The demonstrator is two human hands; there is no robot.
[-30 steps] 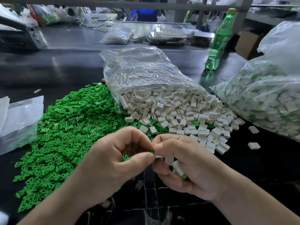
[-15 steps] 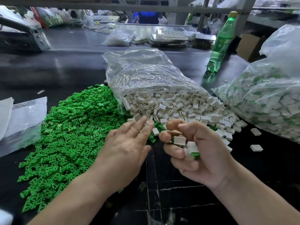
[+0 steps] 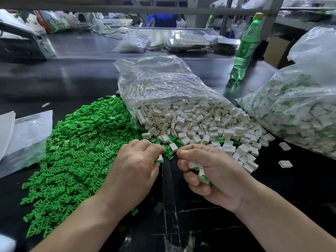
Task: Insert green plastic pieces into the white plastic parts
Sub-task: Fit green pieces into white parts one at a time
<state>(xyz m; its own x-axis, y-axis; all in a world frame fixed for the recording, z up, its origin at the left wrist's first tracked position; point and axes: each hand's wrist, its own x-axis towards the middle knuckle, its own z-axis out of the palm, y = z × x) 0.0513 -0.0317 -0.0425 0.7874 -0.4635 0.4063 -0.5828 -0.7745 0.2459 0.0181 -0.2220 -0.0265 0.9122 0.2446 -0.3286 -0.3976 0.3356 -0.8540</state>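
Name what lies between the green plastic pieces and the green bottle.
In the head view, a clear plastic bag spilling white rectangular plastic parts lies between them.

Green soda bottle [image 3: 245, 48], yellow cap, upright on the black table [image 3: 72, 75]. Cardboard box [image 3: 278, 51] just right of the bottle, behind it. Left of the bottle, further back: stack of flat pale trays [image 3: 190, 40], then a small clear bag [image 3: 131, 44], contents unclear. Far left of the bottle: grey machine [image 3: 23, 46], partly cut off. Nearer than the bottle and well left: flat clear plastic bag [image 3: 27, 135] on the table. Grey metal bar [image 3: 127, 9] runs across above the bottle's top.
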